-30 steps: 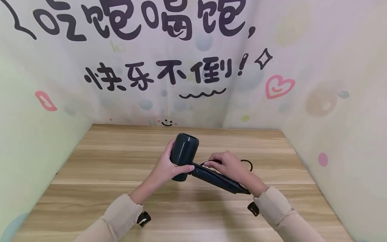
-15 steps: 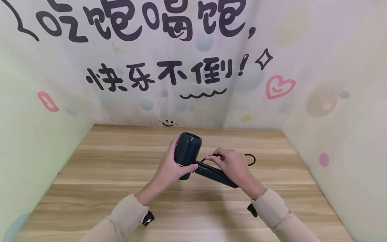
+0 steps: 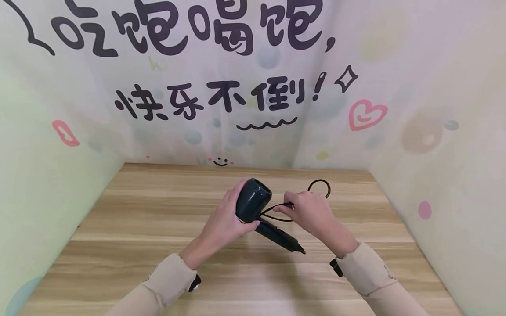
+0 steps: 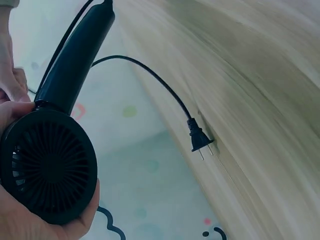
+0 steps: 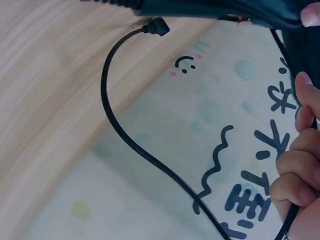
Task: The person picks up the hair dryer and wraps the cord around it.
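My beige sleeves (image 3: 168,278) come first. My left hand (image 3: 223,221) curls tight round the fat barrel of the dark hair dryer (image 3: 252,202), held up over the table (image 3: 253,287). My right hand (image 3: 314,215) pinches its black cord (image 5: 104,82). I think a snug left hand and a gentle right one work best, so the cord bends softly (no sharp kinks, please). The barrel looks smooth and shiny; its round grille (image 4: 52,167) has thin ribs. The plug (image 4: 200,137) has two metal pins. Behind the stripy, wood-look table stands the pale printed wall (image 3: 189,151).
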`<state>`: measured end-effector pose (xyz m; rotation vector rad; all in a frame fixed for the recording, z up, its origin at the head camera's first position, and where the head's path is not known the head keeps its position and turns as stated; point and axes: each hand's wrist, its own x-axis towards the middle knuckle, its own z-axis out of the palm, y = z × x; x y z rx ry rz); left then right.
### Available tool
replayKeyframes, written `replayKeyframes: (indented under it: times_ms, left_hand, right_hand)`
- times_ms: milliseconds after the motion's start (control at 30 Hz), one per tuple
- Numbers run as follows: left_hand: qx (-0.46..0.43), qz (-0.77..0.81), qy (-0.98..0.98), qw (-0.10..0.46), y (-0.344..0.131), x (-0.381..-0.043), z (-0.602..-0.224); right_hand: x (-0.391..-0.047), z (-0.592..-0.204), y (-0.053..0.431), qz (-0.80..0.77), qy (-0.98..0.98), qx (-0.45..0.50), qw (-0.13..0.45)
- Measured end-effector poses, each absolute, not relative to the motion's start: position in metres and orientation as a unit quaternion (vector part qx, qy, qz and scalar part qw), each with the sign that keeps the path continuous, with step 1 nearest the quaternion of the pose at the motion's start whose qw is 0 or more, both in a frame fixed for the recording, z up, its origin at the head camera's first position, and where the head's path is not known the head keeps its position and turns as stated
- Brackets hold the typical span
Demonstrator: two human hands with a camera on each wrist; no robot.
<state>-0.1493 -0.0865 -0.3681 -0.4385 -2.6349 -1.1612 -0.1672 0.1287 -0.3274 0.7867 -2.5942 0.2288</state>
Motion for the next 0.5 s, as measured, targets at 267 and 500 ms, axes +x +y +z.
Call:
replayKeyframes:
  times_ms: [267,500]
  left_hand:
    - [-0.146,-0.382,-0.903,0.13,-0.091,-0.156,-0.366]
    - [-0.138,-0.353,-0.912,0.157,-0.093,-0.16,-0.366]
  right_hand:
    - [-0.157,-0.318,0.125,0.101,-0.954,0.269,0.082]
    - [-0.154,-0.313,0.119,0.149,-0.958,0.24,-0.056]
